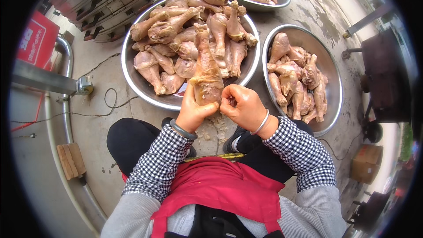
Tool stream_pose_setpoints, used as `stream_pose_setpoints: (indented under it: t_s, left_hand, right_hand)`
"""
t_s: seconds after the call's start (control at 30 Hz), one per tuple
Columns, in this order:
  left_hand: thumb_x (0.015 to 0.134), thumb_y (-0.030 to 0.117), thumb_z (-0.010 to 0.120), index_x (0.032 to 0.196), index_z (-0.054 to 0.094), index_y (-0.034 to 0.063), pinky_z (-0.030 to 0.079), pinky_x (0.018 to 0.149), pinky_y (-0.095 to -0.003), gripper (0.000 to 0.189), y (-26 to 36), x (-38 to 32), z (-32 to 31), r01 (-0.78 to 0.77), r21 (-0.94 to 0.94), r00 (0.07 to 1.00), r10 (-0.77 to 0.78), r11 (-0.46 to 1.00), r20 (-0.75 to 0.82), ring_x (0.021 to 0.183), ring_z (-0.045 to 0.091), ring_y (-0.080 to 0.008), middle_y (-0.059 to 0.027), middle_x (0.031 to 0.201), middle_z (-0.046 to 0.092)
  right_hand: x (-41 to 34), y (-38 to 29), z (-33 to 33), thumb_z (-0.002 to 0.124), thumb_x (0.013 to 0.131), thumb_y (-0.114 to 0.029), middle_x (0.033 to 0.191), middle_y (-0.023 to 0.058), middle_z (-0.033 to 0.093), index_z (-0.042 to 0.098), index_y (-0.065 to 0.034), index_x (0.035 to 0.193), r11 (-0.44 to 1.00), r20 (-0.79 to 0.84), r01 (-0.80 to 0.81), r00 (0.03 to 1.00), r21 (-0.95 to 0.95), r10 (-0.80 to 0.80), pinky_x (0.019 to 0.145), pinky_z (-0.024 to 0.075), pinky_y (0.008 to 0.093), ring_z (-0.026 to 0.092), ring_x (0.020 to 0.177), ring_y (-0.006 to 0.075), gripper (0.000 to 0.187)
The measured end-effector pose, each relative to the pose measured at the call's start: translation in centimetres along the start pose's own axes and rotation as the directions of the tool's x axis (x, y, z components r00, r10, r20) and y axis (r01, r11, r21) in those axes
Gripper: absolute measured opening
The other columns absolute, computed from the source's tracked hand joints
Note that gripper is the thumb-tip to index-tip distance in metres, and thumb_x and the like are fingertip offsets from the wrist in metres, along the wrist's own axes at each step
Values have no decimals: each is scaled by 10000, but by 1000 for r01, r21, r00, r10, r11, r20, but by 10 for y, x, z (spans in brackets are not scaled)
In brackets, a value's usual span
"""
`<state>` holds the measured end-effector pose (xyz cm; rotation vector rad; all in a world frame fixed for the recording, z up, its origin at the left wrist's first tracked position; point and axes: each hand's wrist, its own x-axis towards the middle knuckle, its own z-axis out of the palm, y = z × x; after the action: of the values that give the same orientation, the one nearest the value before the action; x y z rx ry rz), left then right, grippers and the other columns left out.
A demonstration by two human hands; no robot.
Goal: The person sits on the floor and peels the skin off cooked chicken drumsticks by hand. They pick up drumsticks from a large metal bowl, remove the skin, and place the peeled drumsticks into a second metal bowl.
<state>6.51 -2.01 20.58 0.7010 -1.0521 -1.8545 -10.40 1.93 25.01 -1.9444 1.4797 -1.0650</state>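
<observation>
My left hand (195, 110) grips a large raw poultry drumstick (207, 76) by its thick end, with the thumb across the near side. The bone end points away from me, over a wide steel basin (148, 100) heaped with similar drumsticks (165, 29). Against the right edge of that thick end, my right hand (243, 105) has its fingers curled and the fingertips pinched together. Whether something small is between those fingertips cannot be made out. Both hands are just above the basin's near rim.
A second steel basin (335, 105) of drumsticks stands at the right, and a third basin (281, 1) lies beyond. Stacked metal steamer tiers (112, 6) rise at far left. A dark cord (109, 114) crosses the concrete floor; wooden blocks (71, 161) lie beside the pipes.
</observation>
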Motion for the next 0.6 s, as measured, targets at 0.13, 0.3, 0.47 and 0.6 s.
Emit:
stream_pose_setpoints:
  t_s: [0.13, 0.3, 0.47, 0.6]
  left_hand:
    - [704, 36, 695, 1347, 376, 21, 464, 957, -338, 718, -2, 3, -12, -2, -81, 999, -1, 997, -37, 1112, 566, -204, -90, 1226, 545]
    - [684, 78, 672, 1348, 394, 5, 448, 991, -358, 723, 10, 3, -19, 5, -139, 998, -14, 990, -68, 1146, 554, -226, -109, 1241, 547]
    - [670, 148, 669, 1408, 323, -3, 440, 1016, -403, 828, 8, 2, -16, -44, -195, 999, 44, 980, -4, 1198, 528, -276, -147, 1299, 517]
    - [658, 147, 679, 1439, 274, -6, 385, 1081, -454, 893, 11, 1, -11, 3, -247, 996, 20, 969, 90, 1272, 472, -311, -169, 1360, 473]
  right_hand:
    - [-4, 2, -3, 642, 756, -19, 758, 124, 587, 585, -6, 866, 998, 145, -64, 987, -8, 65, 602, 493, 321, 601, 659, 242, 124]
    - [-18, 16, 8, 528, 687, 88, 1102, 195, 589, 577, -14, 950, 993, 401, 117, 911, -20, -99, 851, 515, 413, 587, 1010, 399, 286]
    - [-33, 36, 28, 553, 774, -9, 908, 180, 619, 608, -1, 910, 986, 538, 99, 843, -132, -12, 770, 511, 422, 619, 839, 388, 146]
    - [-32, 49, 30, 579, 807, -72, 867, 164, 655, 631, -24, 951, 953, 691, 98, 710, -288, 136, 809, 514, 408, 638, 857, 371, 160]
